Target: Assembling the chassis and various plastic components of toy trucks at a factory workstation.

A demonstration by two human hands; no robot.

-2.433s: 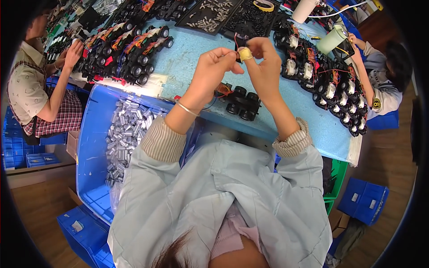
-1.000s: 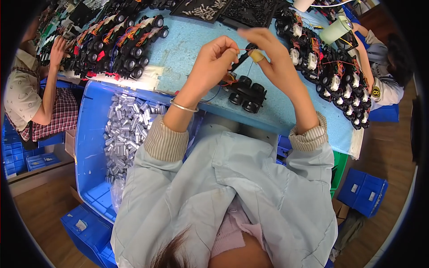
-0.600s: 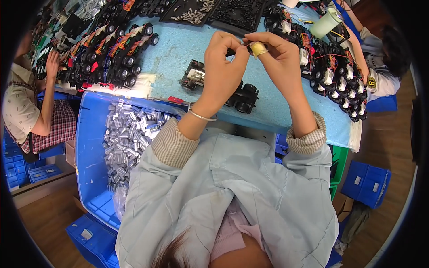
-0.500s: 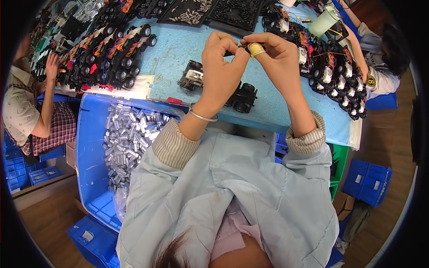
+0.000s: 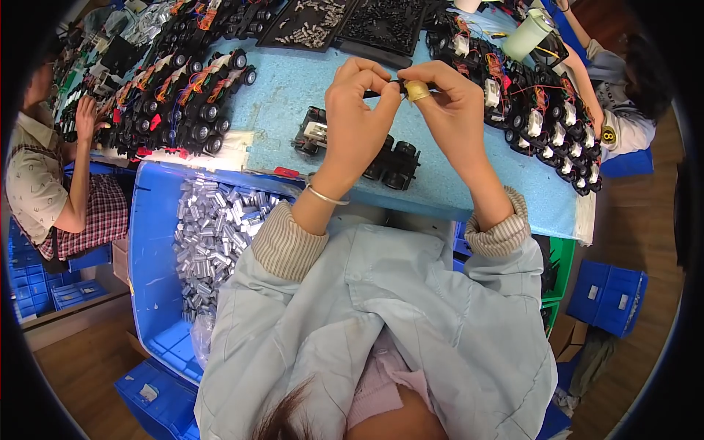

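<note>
One small black part pinched between both hands above blue table. Left hand fingers closed on it; right hand fingertips gripping other end. Black wheeled chassis lying just beneath; blue bin of silver cylinders at near left.

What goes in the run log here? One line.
left hand: pinching black rod | right hand: same rod, taped fingertip | toy chassis on table

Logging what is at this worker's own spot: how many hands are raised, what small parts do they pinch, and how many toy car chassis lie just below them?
Hands: 2, left hand and right hand
Thin black rod: 1
Small brass-coloured piece: 1
Black wheeled chassis: 2
Total: 6
</note>
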